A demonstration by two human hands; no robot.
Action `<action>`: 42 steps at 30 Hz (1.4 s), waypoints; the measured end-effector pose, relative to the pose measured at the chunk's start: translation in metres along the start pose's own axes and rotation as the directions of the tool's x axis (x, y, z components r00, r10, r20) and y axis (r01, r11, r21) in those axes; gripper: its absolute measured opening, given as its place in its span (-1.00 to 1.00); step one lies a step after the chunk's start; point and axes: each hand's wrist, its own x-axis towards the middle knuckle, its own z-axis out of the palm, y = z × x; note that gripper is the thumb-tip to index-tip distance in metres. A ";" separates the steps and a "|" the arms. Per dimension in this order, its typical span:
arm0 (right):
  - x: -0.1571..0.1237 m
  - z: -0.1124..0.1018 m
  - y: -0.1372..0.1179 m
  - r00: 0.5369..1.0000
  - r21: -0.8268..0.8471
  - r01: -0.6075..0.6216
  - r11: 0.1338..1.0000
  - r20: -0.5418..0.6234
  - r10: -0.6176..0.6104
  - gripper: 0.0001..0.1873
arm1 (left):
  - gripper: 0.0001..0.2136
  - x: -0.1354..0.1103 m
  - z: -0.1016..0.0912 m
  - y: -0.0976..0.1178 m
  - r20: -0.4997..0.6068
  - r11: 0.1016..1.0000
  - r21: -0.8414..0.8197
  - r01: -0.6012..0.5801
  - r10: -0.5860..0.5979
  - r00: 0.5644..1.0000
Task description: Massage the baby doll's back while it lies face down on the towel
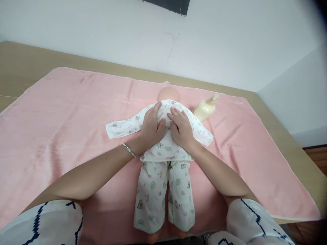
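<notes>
A baby doll [169,93] lies on the pink blanket, its head toward the wall and its feet toward me. It wears a white long-sleeved top [167,149] and matching white trousers [152,194] with a small animal print. My left hand [152,127] rests flat on the left side of the top, fingers stretched toward the doll's shoulder. On the right side lies my right hand [182,128], also flat, with its fingers extended. Both palms press against the cloth and grasp nothing. A silver bangle [130,150] circles my left wrist.
The pink blanket [63,136] covers much of the wooden table [22,61]. A cream pump bottle [205,109] stands or leans just beyond the doll's right sleeve. Behind the table rises a white wall [102,30], with a dark panel [171,5] at the top.
</notes>
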 end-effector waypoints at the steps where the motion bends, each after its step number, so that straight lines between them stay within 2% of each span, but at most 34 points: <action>1: 0.000 0.002 0.002 0.999 0.014 0.009 1.000 -0.033 -0.009 -0.55 | -0.43 -0.001 0.001 -0.001 -0.013 1.000 -0.022 -0.015 0.014 1.000; 4: 0.000 0.001 0.006 0.972 0.036 0.082 0.996 -0.224 -0.072 -0.58 | -0.38 -0.003 0.003 -0.005 -0.042 0.994 -0.078 -0.077 0.074 0.996; 6: 0.001 0.000 0.006 0.953 0.030 0.124 0.992 -0.281 -0.111 -0.59 | -0.38 -0.004 0.003 -0.006 -0.050 0.992 -0.090 -0.091 0.086 0.995; 8: 0.001 0.001 0.006 0.972 0.020 0.124 0.992 -0.202 -0.118 -0.56 | -0.40 -0.004 0.003 -0.005 -0.053 0.993 -0.080 -0.082 0.078 0.996; 10: 0.000 0.004 0.005 0.993 0.000 0.103 0.995 -0.053 -0.103 -0.53 | -0.43 -0.003 0.003 -0.005 -0.051 0.995 -0.060 -0.074 0.071 0.996; 12: 0.001 0.005 0.003 0.993 -0.026 0.090 0.996 0.075 -0.088 -0.48 | -0.49 -0.002 0.003 -0.005 -0.042 0.997 -0.037 -0.072 0.070 0.997; 14: 0.003 0.000 0.001 0.987 -0.042 0.107 0.993 0.126 -0.101 -0.45 | -0.54 0.000 0.004 -0.007 -0.030 0.997 -0.013 -0.080 0.079 0.996; 16: 0.006 -0.014 -0.003 0.985 -0.054 0.151 0.987 0.097 -0.145 -0.41 | -0.56 0.002 0.004 -0.008 -0.023 0.995 0.005 -0.095 0.095 0.995; 19: 0.009 -0.048 -0.011 0.977 -0.085 0.193 0.978 -0.073 -0.199 -0.35 | -0.58 0.004 0.000 0.004 0.008 0.996 0.002 -0.094 0.094 0.996; 21: 0.009 -0.073 -0.013 0.961 -0.098 0.185 0.978 -0.192 -0.201 -0.33 | -0.58 0.003 -0.004 0.026 0.080 0.996 -0.079 -0.053 0.059 0.995; 23: 0.010 -0.093 -0.011 0.960 -0.107 0.136 0.985 -0.230 -0.157 -0.32 | -0.56 0.004 -0.008 0.054 0.215 0.961 -0.275 0.032 0.029 0.976; 24: 0.011 -0.101 -0.008 0.967 -0.103 0.097 0.990 -0.225 -0.118 -0.31 | -0.57 0.006 -0.009 0.069 0.305 0.905 -0.401 0.138 -0.010 0.952; 25: 0.012 -0.106 -0.003 0.976 -0.095 0.050 0.994 -0.208 -0.069 -0.31 | -0.59 0.010 -0.008 0.082 0.387 0.809 -0.527 0.261 -0.045 0.921; 27: 0.016 -0.110 0.009 0.987 -0.072 -0.049 0.996 -0.155 0.037 -0.31 | -0.65 0.026 -0.001 0.102 0.481 0.511 -0.731 0.452 -0.083 0.873; 28: 0.018 -0.109 0.015 0.989 -0.066 -0.093 0.994 -0.125 0.084 -0.31 | -0.62 0.037 0.004 0.108 0.537 0.343 -0.767 0.543 -0.121 0.835; 30: 0.023 -0.105 0.025 0.984 -0.083 -0.174 0.981 -0.063 0.169 -0.33 | -0.48 0.060 0.017 0.113 0.635 0.125 -0.737 0.664 -0.208 0.744; 33: 0.030 -0.100 0.028 0.966 -0.168 -0.257 0.952 -0.024 0.257 -0.35 | -0.37 0.086 0.034 0.117 0.686 -0.102 -0.720 0.686 -0.260 0.680; 37: 0.032 -0.098 0.017 0.961 -0.284 -0.275 0.919 -0.046 0.274 -0.36 | -0.43 0.096 0.043 0.125 0.764 -0.380 -0.640 0.668 -0.215 0.609; 40: 0.031 -0.095 0.013 0.970 -0.349 -0.242 0.905 -0.064 0.234 -0.36 | -0.47 0.094 0.042 0.128 0.802 -0.502 -0.572 0.649 -0.173 0.573; 42: 0.031 -0.091 0.014 0.972 -0.389 -0.232 0.892 -0.074 0.221 -0.37 | -0.48 0.092 0.038 0.127 0.806 -0.525 -0.567 0.635 -0.193 0.559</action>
